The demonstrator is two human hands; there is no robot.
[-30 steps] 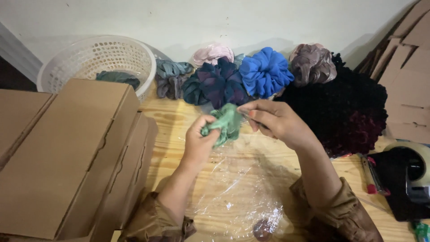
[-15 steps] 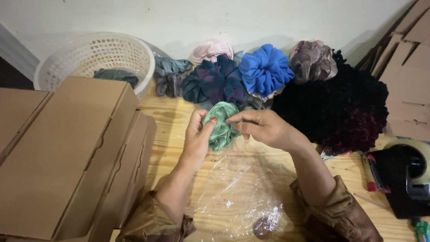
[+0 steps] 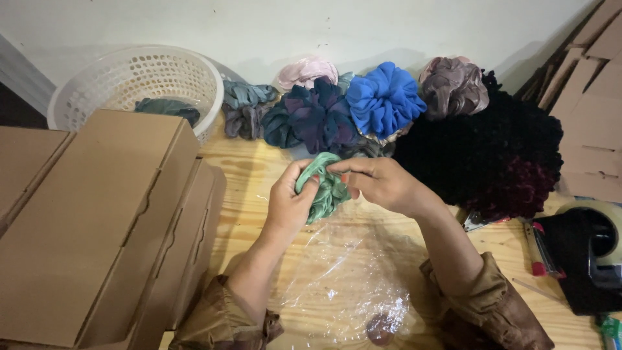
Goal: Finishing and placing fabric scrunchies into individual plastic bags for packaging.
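Both my hands grip a green satin scrunchie (image 3: 326,191) above a wooden table (image 3: 246,175). My left hand (image 3: 289,202) pinches its left side with thumb and fingers. My right hand (image 3: 382,185) holds its top and right side, fingers curled over the fabric. Under my forearms lies a clear plastic bag (image 3: 343,285), flat on the wood. Behind the scrunchie a row of other scrunchies runs along the wall: dark purple (image 3: 321,116), bright blue (image 3: 385,97), pale pink (image 3: 308,70), grey-mauve (image 3: 453,84), and a black and dark red heap (image 3: 499,155).
Closed cardboard boxes (image 3: 97,220) are stacked at the left. A white perforated basket (image 3: 133,81) with dark cloth inside stands at the back left. A black tape dispenser (image 3: 586,253) sits at the right edge, flat cardboard sheets (image 3: 593,97) lean behind it.
The green scrunchie has been pulled wider between my hands, and both hands have shifted slightly toward the left and nearer to me.
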